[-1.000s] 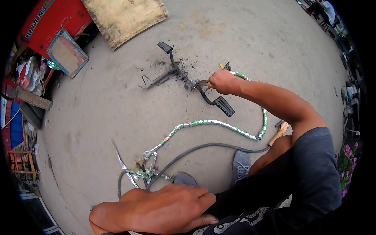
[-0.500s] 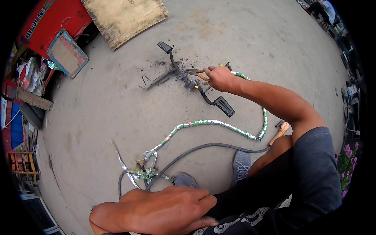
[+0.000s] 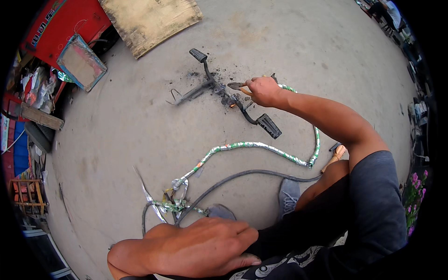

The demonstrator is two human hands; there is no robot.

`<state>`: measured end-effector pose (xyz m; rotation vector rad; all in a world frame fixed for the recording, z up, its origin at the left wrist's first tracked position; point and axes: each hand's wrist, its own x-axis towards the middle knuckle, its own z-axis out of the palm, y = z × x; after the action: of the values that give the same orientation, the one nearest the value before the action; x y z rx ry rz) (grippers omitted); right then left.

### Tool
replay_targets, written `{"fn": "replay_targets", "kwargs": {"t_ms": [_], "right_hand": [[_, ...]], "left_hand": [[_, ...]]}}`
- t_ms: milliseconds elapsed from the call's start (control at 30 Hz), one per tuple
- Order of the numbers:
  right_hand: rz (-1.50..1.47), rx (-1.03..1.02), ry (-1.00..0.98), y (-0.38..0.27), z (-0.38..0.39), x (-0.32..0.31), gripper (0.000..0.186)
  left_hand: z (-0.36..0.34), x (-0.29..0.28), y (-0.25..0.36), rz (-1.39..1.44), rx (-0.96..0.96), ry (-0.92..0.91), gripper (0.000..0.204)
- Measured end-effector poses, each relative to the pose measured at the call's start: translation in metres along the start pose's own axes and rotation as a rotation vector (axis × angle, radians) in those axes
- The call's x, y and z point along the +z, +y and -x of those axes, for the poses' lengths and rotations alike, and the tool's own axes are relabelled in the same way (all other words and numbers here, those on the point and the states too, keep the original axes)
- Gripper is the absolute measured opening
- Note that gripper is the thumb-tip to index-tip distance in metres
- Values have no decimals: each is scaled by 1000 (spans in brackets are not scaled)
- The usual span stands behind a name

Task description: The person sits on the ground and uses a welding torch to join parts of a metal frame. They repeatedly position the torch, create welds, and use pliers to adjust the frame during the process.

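Observation:
My right hand (image 3: 266, 91) reaches out and is closed on a pair of pliers (image 3: 239, 87) with orange handles. Their dark jaws point left, just above a sooty pedal crank (image 3: 220, 88) with black pedals at both ends. A small orange flame (image 3: 232, 106) and black debris show at the crank's middle. Beside my right hand, one end of a cable wrapped in silver and green foil (image 3: 252, 145) emerges. Low in the view, my left hand (image 3: 210, 247) rests by my lap, its fingers curled and the tips hidden; I see nothing in it.
A grey cable (image 3: 233, 176) curves near my shoes, beside a foil-wrapped tangle (image 3: 172, 205). A wooden-handled tool (image 3: 335, 158) stands by my right knee. Beyond lie a wooden board (image 3: 154, 23), a framed panel (image 3: 82, 63) and a red vehicle (image 3: 70, 28).
My right hand and the pliers have shifted slightly right, away from the crank. The orange flame looks a little lower and more visible. My left hand stays put.

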<state>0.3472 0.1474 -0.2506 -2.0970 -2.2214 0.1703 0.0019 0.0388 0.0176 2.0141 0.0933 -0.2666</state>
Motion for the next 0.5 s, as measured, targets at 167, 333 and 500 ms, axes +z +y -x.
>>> {"fn": "replay_targets", "kwargs": {"t_ms": [167,333,500], "right_hand": [[66,-65,-347,-28,9,-26,18],[-32,-44,1,-4,7,4,19],[58,-38,-254,-17,5,-10,21]], "left_hand": [[3,4,-1,25,-25,28,28],[-1,-1,3,-7,-15,-17,28],[2,3,0,16,-49,7,28]]}}
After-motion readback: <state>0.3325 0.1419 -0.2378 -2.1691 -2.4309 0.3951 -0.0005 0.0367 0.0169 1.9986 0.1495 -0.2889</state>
